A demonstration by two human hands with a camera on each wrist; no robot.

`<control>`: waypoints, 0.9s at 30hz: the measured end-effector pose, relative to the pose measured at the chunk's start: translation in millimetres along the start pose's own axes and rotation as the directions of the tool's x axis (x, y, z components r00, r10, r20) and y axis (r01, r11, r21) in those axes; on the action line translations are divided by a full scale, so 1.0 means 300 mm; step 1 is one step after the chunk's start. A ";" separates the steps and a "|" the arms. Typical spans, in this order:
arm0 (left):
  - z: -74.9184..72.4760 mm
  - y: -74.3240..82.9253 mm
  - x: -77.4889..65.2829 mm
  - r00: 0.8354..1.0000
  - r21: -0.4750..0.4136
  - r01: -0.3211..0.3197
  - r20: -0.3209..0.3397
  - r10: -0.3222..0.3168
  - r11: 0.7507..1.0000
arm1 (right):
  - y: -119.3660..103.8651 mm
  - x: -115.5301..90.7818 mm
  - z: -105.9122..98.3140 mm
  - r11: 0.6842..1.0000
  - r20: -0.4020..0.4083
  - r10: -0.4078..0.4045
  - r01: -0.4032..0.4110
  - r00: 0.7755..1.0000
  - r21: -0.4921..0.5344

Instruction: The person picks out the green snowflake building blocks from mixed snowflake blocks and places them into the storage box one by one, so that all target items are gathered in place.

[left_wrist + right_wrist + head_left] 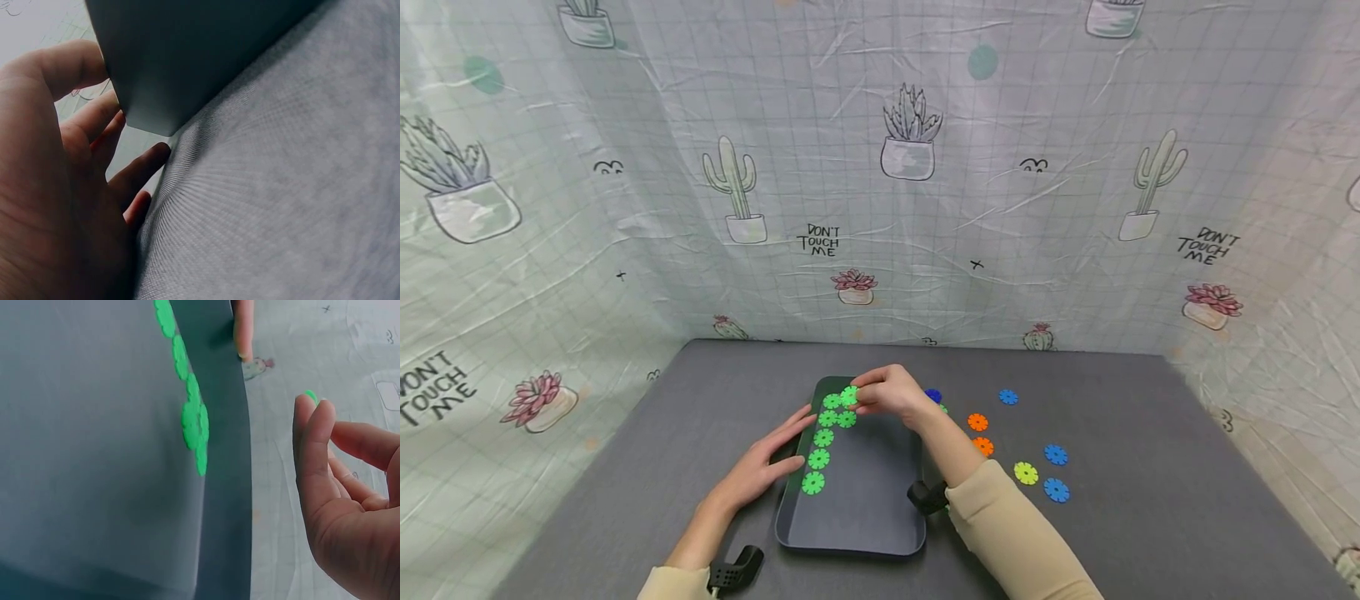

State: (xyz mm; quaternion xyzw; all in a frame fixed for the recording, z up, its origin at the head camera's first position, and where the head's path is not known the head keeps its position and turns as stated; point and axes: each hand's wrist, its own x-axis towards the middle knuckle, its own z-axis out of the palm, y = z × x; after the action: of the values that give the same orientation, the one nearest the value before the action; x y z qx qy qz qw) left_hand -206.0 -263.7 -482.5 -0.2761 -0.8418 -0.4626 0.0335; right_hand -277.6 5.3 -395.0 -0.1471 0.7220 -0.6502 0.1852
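Note:
A dark grey tray point(872, 500) lies on the table, with several green notched discs point(818, 458) in a line along its left side and one more beside that line. Above the tray's far left part, my right hand point(886, 393) pinches a green disc point(849, 396) between thumb and fingertips. In the right wrist view only a sliver of that disc point(311, 396) shows past the fingers. My left hand point(763, 463) rests at the tray's left edge, its fingers extended. The left wrist view has its fingers touching the tray's outer wall point(156, 75).
To the right of the tray, loose discs lie on the grey table point(1150, 467): orange point(977, 422), yellow point(1026, 473), light blue point(1056, 490) and dark blue point(933, 395). A green one is partly hidden by the right arm. A printed curtain point(940, 208) hangs behind the table.

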 end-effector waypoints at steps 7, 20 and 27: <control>-0.002 -0.004 0.004 1.000 -0.003 -0.008 0.000 0.008 1.000 | 0.026 0.013 0.026 1.000 0.015 0.000 0.000 1.000 0.002; -0.001 -0.020 -0.002 1.000 0.009 -0.010 0.001 0.010 1.000 | 0.079 0.027 0.045 0.999 0.011 0.051 -0.051 0.999 0.000; 0.000 -0.024 0.000 1.000 0.004 -0.008 0.002 0.008 1.000 | 0.099 0.035 0.054 0.997 0.021 0.074 -0.073 0.997 -0.019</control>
State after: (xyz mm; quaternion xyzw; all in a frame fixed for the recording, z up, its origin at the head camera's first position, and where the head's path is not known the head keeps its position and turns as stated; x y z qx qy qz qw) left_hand -209.6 -266.6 -488.1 -0.2798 -0.8416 -0.4607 0.0349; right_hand -278.7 -10.5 -426.9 -0.1292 0.7309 -0.6346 0.2154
